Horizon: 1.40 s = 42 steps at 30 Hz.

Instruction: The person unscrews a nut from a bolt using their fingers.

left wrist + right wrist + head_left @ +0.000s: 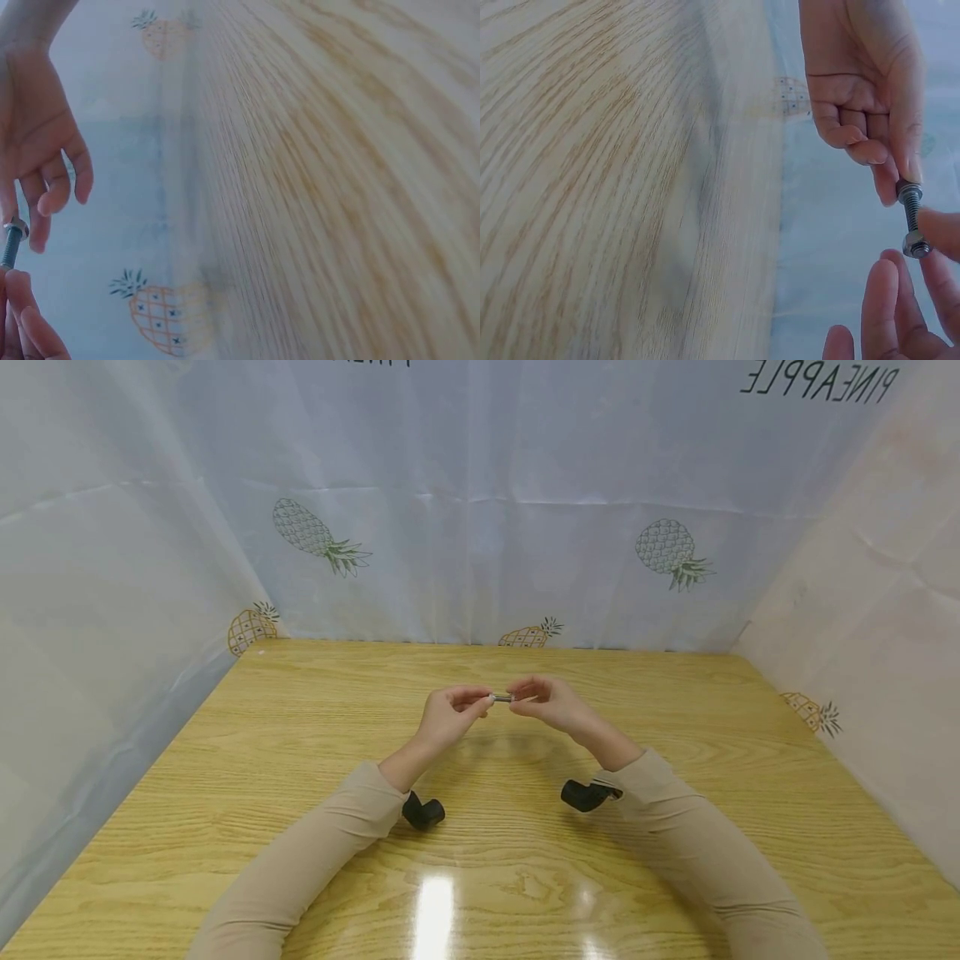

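- The bolt [913, 212] is above the table [300, 718], between the left hand [442, 718] and the right hand [555, 703].
- Left hand: thumb and finger pinch the bolt's head [910, 191].
- Right hand: thumb and finger pinch the nut [916, 244] on the bolt's other end; remaining fingers stand clear of the bolt.
- Probable step: turning the nut. Hold the bolt's head firmly to prevent spin.
- Keep the nut square to the bolt; tilt could cause binding.
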Available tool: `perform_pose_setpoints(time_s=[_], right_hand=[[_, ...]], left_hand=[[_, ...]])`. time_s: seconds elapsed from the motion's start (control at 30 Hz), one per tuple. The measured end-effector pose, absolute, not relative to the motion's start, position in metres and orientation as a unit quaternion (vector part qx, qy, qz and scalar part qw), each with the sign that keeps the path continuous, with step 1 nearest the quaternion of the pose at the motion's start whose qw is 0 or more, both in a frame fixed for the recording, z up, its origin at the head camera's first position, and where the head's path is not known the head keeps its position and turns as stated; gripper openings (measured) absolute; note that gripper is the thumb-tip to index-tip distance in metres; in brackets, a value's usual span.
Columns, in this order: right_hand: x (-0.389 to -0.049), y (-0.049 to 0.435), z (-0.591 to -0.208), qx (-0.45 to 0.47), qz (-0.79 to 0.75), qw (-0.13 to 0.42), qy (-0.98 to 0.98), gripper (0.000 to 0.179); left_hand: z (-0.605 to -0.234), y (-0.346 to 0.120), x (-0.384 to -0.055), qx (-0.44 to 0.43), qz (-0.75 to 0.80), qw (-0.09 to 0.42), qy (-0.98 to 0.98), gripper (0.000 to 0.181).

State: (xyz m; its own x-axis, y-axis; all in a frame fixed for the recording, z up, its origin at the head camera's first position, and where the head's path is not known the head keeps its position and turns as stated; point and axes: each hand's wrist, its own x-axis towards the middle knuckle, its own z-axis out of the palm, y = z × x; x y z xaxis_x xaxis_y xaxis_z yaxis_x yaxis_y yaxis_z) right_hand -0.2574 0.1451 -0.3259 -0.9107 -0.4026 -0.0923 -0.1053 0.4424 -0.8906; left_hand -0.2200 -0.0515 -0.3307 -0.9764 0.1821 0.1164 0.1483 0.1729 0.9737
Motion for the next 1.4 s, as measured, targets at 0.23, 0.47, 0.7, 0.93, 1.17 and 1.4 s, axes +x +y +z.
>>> perform_pose_setpoints(time_s=[0.23,0.47,0.7,0.93,1.17,1.4], right_hand=[[-0.258,0.146,-0.327,-0.148,-0.495,0.167,0.840,0.040],[-0.257,0.145,-0.328,-0.156,-0.503,0.152,0.837,0.032],[-0.258,0.146,-0.328,-0.152,-0.499,0.164,0.837,0.041],[-0.257,0.145,-0.328,-0.150,-0.505,0.154,0.836,0.033],[-0.258,0.147,-0.326,-0.151,-0.504,0.164,0.834,0.041],[-0.258,0.146,-0.327,-0.153,-0.507,0.158,0.833,0.036]], left_hand=[[-0.331,-0.051,-0.220,0.113,0.634,0.012,0.765,0.032],[-0.331,-0.051,-0.220,0.109,0.635,0.013,0.765,0.032],[-0.331,-0.050,-0.220,0.107,0.630,0.007,0.769,0.030],[-0.330,-0.050,-0.219,0.108,0.631,0.006,0.768,0.030],[-0.340,-0.050,-0.228,0.106,0.637,0.006,0.764,0.031],[-0.331,-0.050,-0.221,0.103,0.637,0.012,0.764,0.031]])
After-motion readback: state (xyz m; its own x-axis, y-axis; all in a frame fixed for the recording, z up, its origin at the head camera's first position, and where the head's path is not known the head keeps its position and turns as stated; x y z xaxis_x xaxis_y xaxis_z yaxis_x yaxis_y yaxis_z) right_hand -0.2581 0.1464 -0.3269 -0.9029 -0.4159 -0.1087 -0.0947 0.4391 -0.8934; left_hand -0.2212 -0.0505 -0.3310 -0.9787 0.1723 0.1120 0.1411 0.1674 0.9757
